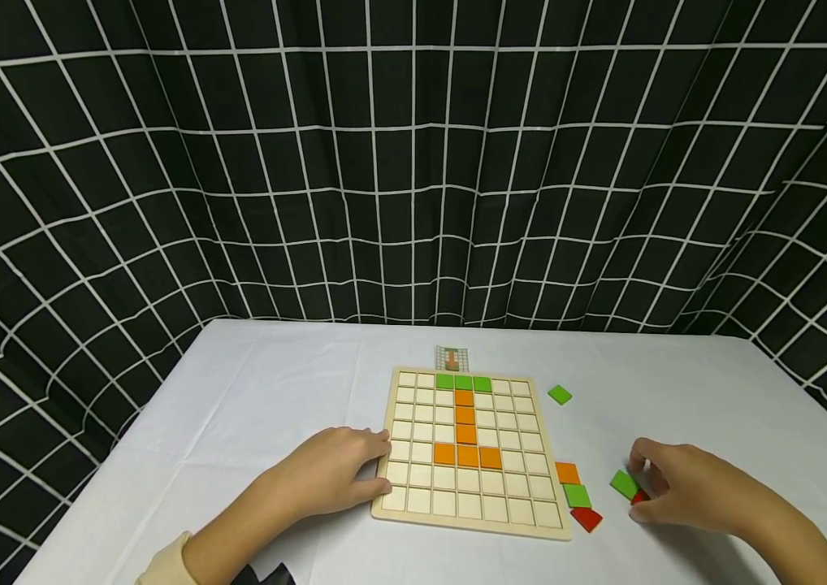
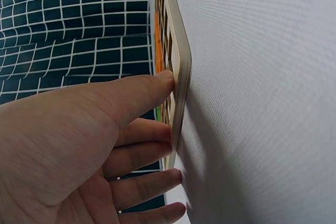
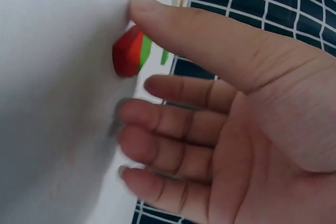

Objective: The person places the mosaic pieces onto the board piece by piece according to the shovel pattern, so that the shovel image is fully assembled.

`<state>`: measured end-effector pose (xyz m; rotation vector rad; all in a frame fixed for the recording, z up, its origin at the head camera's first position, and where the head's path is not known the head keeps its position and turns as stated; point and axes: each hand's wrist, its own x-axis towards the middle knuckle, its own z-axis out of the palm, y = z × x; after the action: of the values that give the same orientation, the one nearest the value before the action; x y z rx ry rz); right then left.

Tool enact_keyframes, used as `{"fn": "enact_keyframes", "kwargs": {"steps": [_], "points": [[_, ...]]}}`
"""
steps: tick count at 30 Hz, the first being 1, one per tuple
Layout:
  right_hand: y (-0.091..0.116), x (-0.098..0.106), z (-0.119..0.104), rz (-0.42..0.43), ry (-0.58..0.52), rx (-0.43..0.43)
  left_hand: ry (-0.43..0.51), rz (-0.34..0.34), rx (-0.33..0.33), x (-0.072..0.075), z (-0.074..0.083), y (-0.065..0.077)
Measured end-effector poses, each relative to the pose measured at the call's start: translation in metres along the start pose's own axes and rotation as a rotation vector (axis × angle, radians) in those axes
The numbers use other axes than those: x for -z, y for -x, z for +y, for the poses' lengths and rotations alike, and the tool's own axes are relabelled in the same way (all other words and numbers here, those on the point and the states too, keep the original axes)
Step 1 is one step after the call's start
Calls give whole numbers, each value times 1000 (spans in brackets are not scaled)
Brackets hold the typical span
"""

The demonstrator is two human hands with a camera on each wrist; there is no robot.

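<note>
My left hand [image 1: 336, 471] rests at the left edge of a wooden grid board [image 1: 472, 527]. In the left wrist view its thumb and fairly straight fingers touch the board's rim [image 2: 181, 51]. On the board, green tiles [image 1: 463, 383] form a short row at the top; orange tiles [image 1: 465, 415] run down to an orange bottom row. To the right, my right hand [image 1: 699, 487] hovers with bent, parted fingers around a red tile [image 3: 126, 53], partly hidden in the head view. A green tile [image 1: 624, 485] lies against it. No grip on either tile shows.
Beside the board's lower right corner lie loose orange [image 1: 567, 473], green [image 1: 577, 496] and red [image 1: 586, 519] tiles. Another green tile [image 1: 560, 395] lies farther back. A small pattern card [image 1: 452, 358] is behind the board on the white table [image 1: 274, 366]. A black gridded curtain [image 1: 413, 162] surrounds the table.
</note>
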<state>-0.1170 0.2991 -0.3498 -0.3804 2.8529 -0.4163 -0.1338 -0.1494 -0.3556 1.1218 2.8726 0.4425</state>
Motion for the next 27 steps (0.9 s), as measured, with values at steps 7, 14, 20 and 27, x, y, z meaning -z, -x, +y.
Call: {"fn": "enact_keyframes", "kwargs": {"steps": [7, 14, 20, 27], "points": [[3, 1, 10, -8, 11, 75, -8, 3, -2, 0, 0, 0], [-4, -3, 4, 30, 11, 69, -6, -1, 4, 0, 0, 0], [-11, -8, -11, 80, 54, 46, -2, 4, 0, 0, 0, 0], [-18, -10, -25, 125, 88, 57, 2, 2, -2, 0, 0, 0]]}}
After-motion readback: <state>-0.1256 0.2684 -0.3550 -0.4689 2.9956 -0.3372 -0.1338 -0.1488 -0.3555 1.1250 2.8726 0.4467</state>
